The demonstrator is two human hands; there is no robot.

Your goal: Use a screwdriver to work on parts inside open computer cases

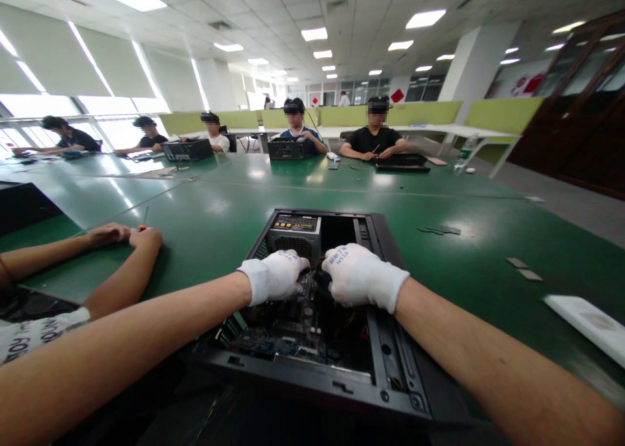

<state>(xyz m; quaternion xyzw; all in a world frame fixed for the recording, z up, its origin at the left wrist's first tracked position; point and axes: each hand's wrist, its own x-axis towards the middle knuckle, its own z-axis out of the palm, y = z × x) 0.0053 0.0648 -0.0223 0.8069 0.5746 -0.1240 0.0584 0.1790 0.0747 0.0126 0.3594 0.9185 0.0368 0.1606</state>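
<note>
A black computer case lies on its side before me, its inside exposed. At its far left corner sits a grey power supply with a yellow-marked label. Below that I see the motherboard. Both my hands wear white gloves. My left hand is inside the case over the motherboard, fingers curled together near the power supply; what they pinch is hidden. My right hand is closed close beside it, fingers around something dark, perhaps cables, that I cannot make out.
On the green table lie dark strips, small flat pieces and a white power strip at the right. A co-worker's hands with a screwdriver are at my left. People with computer cases sit opposite.
</note>
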